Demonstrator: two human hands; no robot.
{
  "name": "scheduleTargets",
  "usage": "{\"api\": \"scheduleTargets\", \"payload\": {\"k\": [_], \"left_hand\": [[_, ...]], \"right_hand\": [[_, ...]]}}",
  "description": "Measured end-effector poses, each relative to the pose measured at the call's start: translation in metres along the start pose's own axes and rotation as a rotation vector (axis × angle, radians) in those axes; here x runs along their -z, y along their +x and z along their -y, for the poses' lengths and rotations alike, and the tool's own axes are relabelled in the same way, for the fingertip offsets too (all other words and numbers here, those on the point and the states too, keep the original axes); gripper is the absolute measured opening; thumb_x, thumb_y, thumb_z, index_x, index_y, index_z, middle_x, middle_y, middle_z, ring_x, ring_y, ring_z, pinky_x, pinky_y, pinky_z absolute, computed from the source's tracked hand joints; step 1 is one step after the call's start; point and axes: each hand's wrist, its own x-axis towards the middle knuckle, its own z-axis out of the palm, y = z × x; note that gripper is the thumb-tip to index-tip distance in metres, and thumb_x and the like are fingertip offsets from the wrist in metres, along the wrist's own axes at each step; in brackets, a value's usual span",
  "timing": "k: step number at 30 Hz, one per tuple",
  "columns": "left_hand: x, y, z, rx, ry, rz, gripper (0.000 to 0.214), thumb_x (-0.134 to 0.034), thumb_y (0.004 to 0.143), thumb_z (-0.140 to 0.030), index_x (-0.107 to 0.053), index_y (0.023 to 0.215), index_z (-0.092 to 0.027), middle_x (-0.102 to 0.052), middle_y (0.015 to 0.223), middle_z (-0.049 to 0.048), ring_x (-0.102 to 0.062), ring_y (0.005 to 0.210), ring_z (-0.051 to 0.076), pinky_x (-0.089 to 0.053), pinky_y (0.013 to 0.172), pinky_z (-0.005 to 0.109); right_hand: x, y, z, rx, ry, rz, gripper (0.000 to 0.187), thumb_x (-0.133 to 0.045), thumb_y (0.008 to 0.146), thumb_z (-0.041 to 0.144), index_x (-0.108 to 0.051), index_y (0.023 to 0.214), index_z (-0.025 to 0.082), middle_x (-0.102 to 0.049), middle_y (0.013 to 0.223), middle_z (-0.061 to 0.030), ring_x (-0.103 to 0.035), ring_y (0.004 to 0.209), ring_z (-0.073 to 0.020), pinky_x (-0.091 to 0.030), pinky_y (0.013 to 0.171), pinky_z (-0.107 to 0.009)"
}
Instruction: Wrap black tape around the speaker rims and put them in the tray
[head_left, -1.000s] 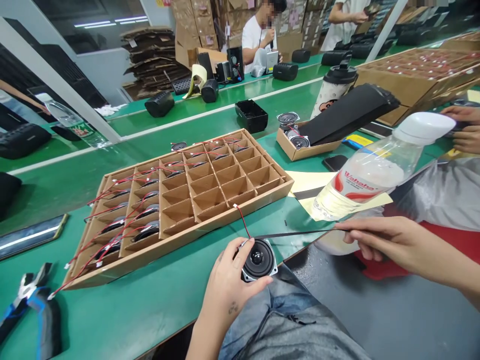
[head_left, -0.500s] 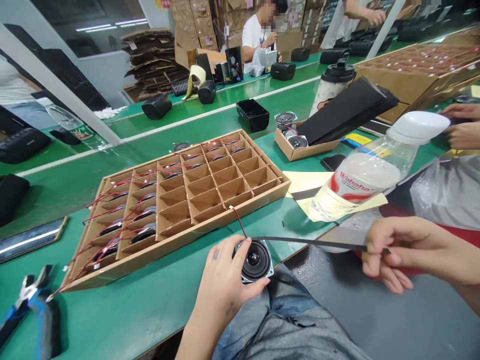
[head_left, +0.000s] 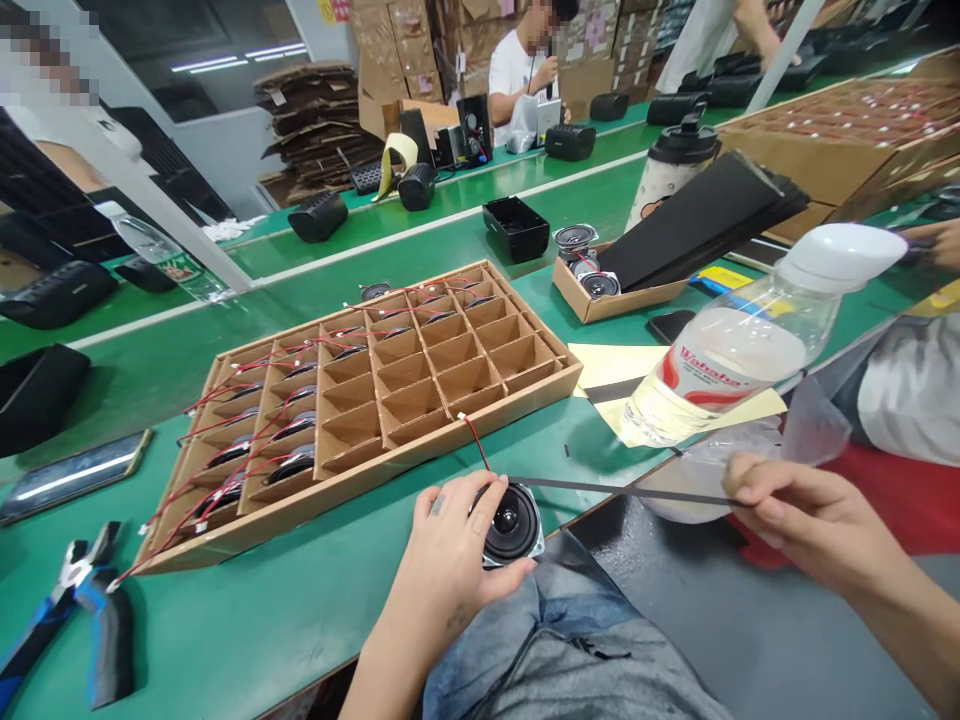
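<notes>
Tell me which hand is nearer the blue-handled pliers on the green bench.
Left. The left hand grips a speaker driver at the bench edge, to the right of the blue-handled pliers. The right hand, pinching a black strip, lies much farther right, beyond the left hand.

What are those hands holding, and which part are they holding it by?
The left hand grips a small round speaker by its outer edge. The right hand pinches one end of a thin black strip, whose other end reaches the speaker.
</notes>
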Motion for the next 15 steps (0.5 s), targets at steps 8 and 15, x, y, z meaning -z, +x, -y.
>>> {"api": "scheduleTargets", "payload": {"k": [8, 15], "left_hand": [[0.001, 0.001, -0.001, 0.0, -0.009, 0.021, 0.058, -0.067, 0.069, -0.033, -0.042, 0.118, -0.019, -0.054, 0.113, 0.0074, -0.051, 0.103, 0.022, -0.034, 0.084, 0.039], [0.006, 0.003, 0.0, -0.017, 0.078, 0.032, 0.049, -0.062, 0.073, -0.037, -0.047, 0.119, -0.026, -0.055, 0.113, 0.006, -0.054, 0.097, 0.021, -0.034, 0.08, 0.037]], "right_hand": [[-0.014, -0.046, -0.02, -0.057, -0.068, -0.065, 0.015, -0.062, 0.079, 0.036, -0.066, 0.072, 0.024, -0.047, 0.059, -0.0021, -0.044, 0.051, -0.0119, -0.037, 0.044, -0.02], [-0.032, -0.067, -0.01, -0.052, -0.186, 0.046, 0.017, -0.06, 0.08, 0.037, -0.065, 0.072, 0.024, -0.049, 0.058, -0.0003, -0.046, 0.05, -0.0105, -0.038, 0.045, -0.018]]}}
